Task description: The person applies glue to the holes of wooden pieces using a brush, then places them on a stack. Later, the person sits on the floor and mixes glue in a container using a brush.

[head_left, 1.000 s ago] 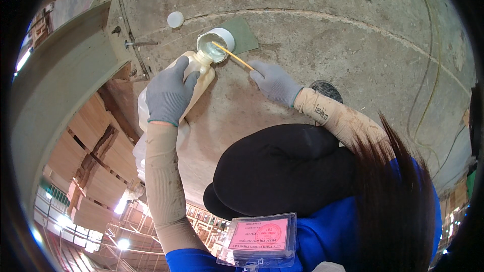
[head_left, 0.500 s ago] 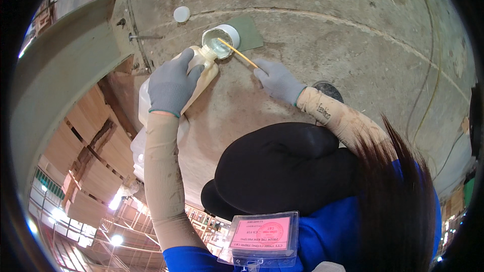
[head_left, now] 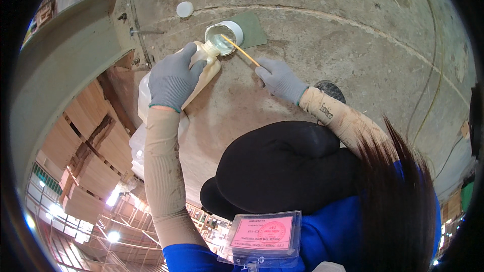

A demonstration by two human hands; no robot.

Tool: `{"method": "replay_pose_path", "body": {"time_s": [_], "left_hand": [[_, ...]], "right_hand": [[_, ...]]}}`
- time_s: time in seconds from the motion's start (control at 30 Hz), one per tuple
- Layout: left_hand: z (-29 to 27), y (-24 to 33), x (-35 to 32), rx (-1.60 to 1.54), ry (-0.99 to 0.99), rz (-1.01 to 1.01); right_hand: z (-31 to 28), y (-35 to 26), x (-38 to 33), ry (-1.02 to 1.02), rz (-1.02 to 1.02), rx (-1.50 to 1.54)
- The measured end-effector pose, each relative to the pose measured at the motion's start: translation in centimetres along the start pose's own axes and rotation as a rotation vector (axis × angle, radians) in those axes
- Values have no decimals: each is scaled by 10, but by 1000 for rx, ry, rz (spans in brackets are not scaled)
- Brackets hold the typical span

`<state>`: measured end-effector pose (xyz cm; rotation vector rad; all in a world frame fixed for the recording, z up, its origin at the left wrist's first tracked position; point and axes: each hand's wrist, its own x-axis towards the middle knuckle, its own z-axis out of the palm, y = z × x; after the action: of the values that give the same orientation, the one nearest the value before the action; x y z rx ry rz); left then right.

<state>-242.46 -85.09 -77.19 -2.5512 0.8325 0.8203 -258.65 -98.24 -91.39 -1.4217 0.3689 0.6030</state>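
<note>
Both my hands wear grey knit gloves. My left hand (head_left: 176,78) is wrapped round a translucent cream plastic jug (head_left: 207,73), which lies tilted with its neck at the mouth of a white tub (head_left: 235,30). Inside the tub there is pale, whitish material; whether liquid is flowing from the jug I cannot tell. My right hand (head_left: 282,79) grips a thin yellow stick (head_left: 244,54), its far end reaching into the tub. Under and behind the tub is a flat grey-green sheet (head_left: 254,29). A round white cap (head_left: 185,9) lies on the floor beyond.
Another translucent jug (head_left: 137,146) stands by my left forearm. To the left rises a grey-green metal beam (head_left: 65,50) with bolts (head_left: 146,32). Stacked wooden boards (head_left: 85,156) lie beneath it. A thin hose (head_left: 437,85) runs along the concrete floor (head_left: 322,35) at right.
The tub, jug and both hands appear slightly shifted to the right in the picture, along with the surroundings. My grips on the jug and stick are the same.
</note>
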Motion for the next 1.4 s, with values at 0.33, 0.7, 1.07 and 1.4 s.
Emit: {"method": "replay_pose_path", "body": {"time_s": [0.33, 0.7, 1.07, 1.4], "left_hand": [[-8, -14, -29, 37, 239, 26], [95, -174, -147, -851, 856, -724], [137, -174, -116, -1934, 365, -1025], [126, -165, -114, -1925, 359, -1035]], "right_hand": [[9, -32, -9, 245, -293, 108], [72, -130, 19, 418, -1042, -479], [76, -116, 55, 456, -865, -820], [66, -105, 55, 465, -863, -673]]}}
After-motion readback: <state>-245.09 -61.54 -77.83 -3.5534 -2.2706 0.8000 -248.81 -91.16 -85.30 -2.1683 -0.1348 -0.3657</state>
